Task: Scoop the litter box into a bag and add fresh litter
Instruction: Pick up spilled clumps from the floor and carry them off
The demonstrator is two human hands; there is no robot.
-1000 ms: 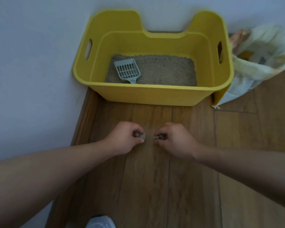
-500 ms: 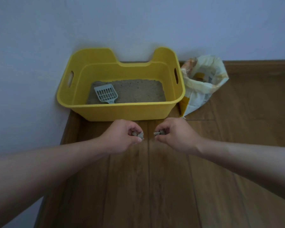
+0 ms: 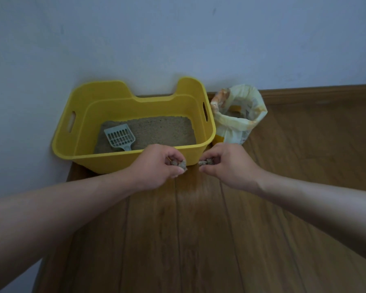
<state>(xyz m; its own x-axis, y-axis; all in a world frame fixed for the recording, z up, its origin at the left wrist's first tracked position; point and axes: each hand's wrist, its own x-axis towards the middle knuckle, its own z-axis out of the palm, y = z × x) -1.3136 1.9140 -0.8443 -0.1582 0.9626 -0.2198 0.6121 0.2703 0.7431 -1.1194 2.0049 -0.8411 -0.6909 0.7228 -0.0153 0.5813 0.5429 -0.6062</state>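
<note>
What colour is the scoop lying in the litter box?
Pale grey-blue scoop, on the litter in the yellow box; head view.

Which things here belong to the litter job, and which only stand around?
For the job: yellow litter box, litter, scoop, open bag, clumps pinched by left hand and right hand.
Only surroundings: wooden floor, wall, skirting board.

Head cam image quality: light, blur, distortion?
Head view: dim, flat, bluish light, no glare or hard shadows; wide-angle skews the skirting board; scoop in the litter box fairly sharp; clumps pinched in left hand and right hand look soft.
</note>
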